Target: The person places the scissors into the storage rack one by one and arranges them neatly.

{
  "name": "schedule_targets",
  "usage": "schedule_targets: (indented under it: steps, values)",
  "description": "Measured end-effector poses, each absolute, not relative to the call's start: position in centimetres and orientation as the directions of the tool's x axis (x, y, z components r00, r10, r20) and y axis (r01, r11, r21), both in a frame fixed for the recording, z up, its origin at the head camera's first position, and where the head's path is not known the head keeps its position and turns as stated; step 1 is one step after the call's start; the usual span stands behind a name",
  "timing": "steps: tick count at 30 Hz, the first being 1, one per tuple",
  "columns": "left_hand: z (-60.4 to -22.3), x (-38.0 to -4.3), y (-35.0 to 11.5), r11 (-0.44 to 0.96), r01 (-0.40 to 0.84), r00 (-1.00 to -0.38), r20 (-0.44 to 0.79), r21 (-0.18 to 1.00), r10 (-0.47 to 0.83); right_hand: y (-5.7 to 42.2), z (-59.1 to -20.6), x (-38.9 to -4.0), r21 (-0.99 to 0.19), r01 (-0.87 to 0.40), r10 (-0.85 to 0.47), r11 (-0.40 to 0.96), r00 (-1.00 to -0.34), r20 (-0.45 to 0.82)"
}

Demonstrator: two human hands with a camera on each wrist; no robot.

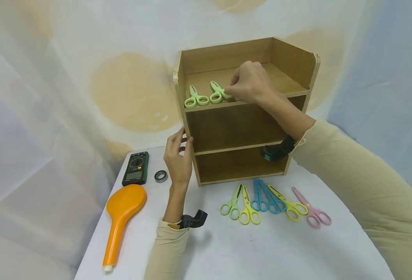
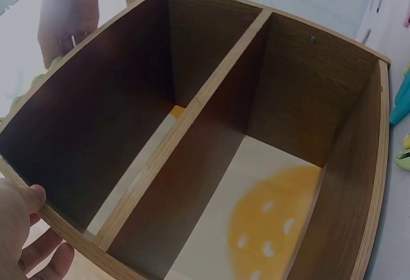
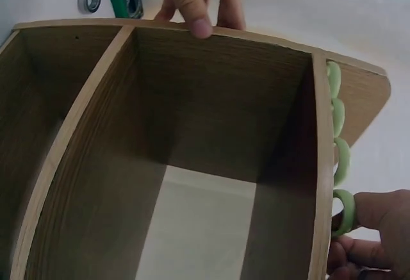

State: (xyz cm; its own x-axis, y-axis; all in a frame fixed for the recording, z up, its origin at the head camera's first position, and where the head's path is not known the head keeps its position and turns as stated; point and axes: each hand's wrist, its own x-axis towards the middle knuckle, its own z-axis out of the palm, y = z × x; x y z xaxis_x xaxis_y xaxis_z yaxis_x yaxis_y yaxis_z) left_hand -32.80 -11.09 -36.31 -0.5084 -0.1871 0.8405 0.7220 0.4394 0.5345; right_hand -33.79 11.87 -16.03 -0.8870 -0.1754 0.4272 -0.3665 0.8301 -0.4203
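A wooden shelf unit (image 1: 227, 149) stands on the table with two open compartments under a walled top tier. My left hand (image 1: 179, 159) grips its left side panel, thumb over the front edge and fingers along the outside. On the top tier, my right hand (image 1: 250, 81) pinches a handle loop of a pair of light green scissors (image 1: 215, 93), seen closely as a green loop (image 3: 349, 206) in the right wrist view. Left of it lies a second pair of light green scissors (image 1: 193, 96), blades toward the back, handles at the front edge.
In front of the unit lie green scissors (image 1: 232, 205), yellow scissors (image 1: 248, 210), blue scissors (image 1: 271, 198), more yellow scissors (image 1: 291, 205) and pink scissors (image 1: 312, 211). To the left are a multimeter (image 1: 135, 168), a ring-shaped bearing (image 1: 161, 180) and an orange paddle-shaped object (image 1: 121, 210).
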Motion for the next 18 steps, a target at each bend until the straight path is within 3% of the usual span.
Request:
schedule_targets:
  steps: [7, 18]
  values:
    - [-35.9, -32.4, -11.0, 0.436, 0.728, -0.503, 0.844, 0.530, -0.186, 13.0, -15.7, -32.1, -0.381, -0.412, -0.220, 0.827, -0.863, 0.454]
    - [-35.5, -32.0, -11.8, 0.449, 0.722, -0.503, 0.845, 0.527, -0.182, 16.2, -17.6, -27.3, -0.222, -0.573, -0.342, 0.789, -0.709, 0.616]
